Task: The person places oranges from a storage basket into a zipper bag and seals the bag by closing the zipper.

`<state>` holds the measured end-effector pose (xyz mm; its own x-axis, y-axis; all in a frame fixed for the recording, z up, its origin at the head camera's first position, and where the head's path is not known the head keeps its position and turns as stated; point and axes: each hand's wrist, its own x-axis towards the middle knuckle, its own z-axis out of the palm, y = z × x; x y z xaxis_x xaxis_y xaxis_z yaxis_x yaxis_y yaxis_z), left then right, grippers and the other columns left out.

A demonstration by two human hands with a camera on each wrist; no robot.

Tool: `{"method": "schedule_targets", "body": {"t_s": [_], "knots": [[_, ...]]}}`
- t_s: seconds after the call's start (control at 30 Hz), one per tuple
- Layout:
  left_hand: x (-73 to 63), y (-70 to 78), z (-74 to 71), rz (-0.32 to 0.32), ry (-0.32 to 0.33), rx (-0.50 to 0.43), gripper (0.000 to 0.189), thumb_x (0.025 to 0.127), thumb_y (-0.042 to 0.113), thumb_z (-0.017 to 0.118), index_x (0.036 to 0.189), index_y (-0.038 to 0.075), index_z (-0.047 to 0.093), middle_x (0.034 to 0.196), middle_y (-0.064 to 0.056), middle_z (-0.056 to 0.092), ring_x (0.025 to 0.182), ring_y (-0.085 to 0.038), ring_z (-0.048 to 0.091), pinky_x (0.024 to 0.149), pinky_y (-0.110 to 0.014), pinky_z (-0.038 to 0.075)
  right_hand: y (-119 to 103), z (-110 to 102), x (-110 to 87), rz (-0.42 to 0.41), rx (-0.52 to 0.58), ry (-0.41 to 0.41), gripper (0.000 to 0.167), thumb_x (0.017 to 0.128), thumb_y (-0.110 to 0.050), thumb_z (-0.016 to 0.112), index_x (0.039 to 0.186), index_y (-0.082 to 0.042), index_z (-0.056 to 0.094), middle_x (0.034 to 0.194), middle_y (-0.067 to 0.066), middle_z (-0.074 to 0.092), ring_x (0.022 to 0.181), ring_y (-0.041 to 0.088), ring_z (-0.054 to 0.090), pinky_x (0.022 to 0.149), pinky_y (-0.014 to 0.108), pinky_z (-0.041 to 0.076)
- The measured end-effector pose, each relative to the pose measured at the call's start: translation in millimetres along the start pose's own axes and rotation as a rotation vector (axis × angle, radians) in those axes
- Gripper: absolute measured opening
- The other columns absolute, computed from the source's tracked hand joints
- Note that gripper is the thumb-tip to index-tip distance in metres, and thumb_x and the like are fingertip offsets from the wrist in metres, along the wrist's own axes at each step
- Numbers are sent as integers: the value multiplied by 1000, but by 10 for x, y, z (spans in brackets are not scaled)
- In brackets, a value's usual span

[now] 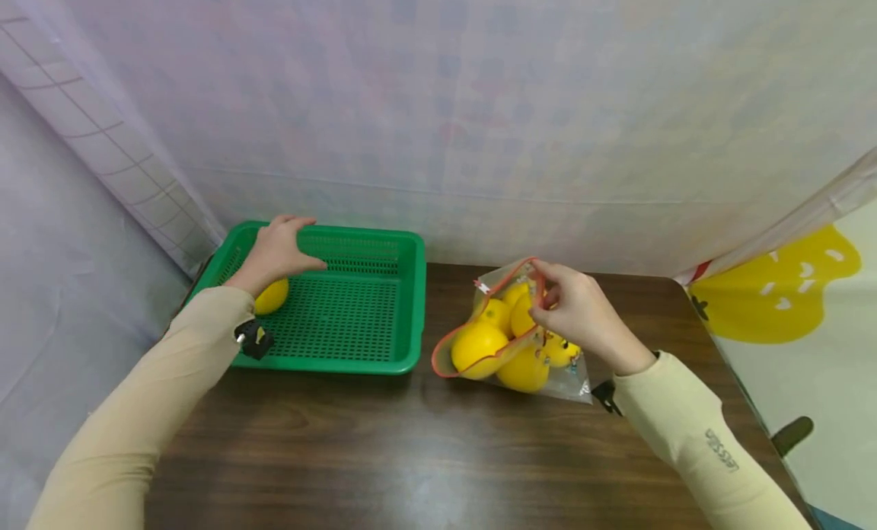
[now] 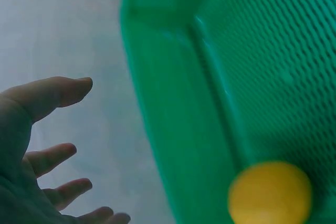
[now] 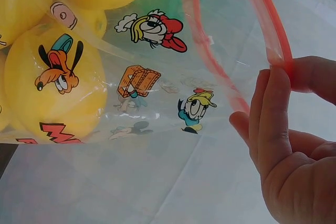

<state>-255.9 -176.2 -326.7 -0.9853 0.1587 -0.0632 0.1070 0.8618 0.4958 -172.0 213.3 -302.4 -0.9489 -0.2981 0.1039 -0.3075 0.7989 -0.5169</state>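
My left hand (image 1: 277, 250) hovers above the back left of a green plastic basket (image 1: 409, 301), fingers and thumb spread, holding nothing. Below its wrist, a yellow lemon (image 1: 272, 295) lies on the slotted basket floor; the left wrist view also has this lemon (image 2: 270, 195), blurred, beside the basket wall. With thumb and fingertips, my right hand (image 1: 581, 305) pinches the red-edged rim of a clear zip bag (image 1: 575, 385). Several lemons (image 1: 479, 346) fill the bag, and its mouth gapes toward the basket. Cartoon figures printed on the bag (image 3: 142, 80) show in the right wrist view.
Basket and bag stand side by side on a dark brown wooden table (image 1: 356, 446). A pale checked curtain (image 1: 445, 134) hangs behind the table's back edge. At the right is a white cloth with a yellow printed shape (image 1: 781, 294).
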Motion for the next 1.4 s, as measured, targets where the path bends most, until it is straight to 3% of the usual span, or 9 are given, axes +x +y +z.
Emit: {"method": "schedule_targets", "body": {"t_s": [0.23, 0.3, 0.5, 0.57, 0.97, 1.23, 1.4], "knots": [[37, -368, 13, -146, -33, 131, 79, 76, 28, 71, 138, -2, 31, 137, -35, 19, 119, -57, 18, 87, -63, 33, -2, -7, -4, 8, 4, -10, 64, 74, 0, 65, 132, 7, 40, 83, 12, 60, 65, 15, 58, 52, 26, 47], [47, -447, 28, -183, -36, 131, 79, 76, 28, 71, 138, -3, 31, 137, -35, 18, 119, -58, 18, 85, -63, 34, -3, -6, -2, 3, 3, -9, 63, 74, 0, 65, 132, 7, 41, 83, 12, 59, 65, 15, 58, 52, 26, 47], [89, -620, 71, -232, -113, 59, 83, 78, 28, 68, 139, -8, 25, 135, -41, 13, 119, -60, 13, 94, -65, 21, -2, -1, -10, 1, -7, -9, 63, 73, 0, 65, 132, 7, 42, 79, 10, 60, 62, 14, 57, 51, 26, 46], [99, -646, 87, -240, -129, 40, 83, 79, 28, 68, 139, -8, 23, 135, -42, 12, 120, -59, 11, 96, -65, 16, -3, -2, -15, 0, -9, -7, 63, 73, 0, 65, 131, 7, 42, 80, 10, 60, 62, 14, 57, 51, 26, 46], [52, -706, 84, -380, -245, -74, 86, 82, 29, 62, 143, -4, 11, 142, -37, -1, 126, -57, -1, 101, -64, 12, -19, -10, -53, 3, -1, -10, 63, 74, 0, 65, 132, 7, 40, 79, 9, 60, 63, 14, 58, 51, 25, 46], [30, -717, 113, -398, -382, -71, 89, 83, 33, 61, 142, -8, 8, 139, -36, 13, 121, -48, 27, 94, -54, 35, -26, -10, -62, 4, -1, -13, 64, 75, 1, 65, 133, 7, 40, 79, 9, 59, 63, 14, 57, 51, 25, 46], [34, -734, 117, -385, -379, -63, 81, 84, 25, 59, 140, -10, 12, 134, -37, 20, 116, -47, 33, 89, -50, 41, -25, -10, -67, 4, 8, -11, 64, 75, 1, 64, 133, 7, 40, 79, 10, 59, 63, 14, 57, 51, 25, 46]]}}
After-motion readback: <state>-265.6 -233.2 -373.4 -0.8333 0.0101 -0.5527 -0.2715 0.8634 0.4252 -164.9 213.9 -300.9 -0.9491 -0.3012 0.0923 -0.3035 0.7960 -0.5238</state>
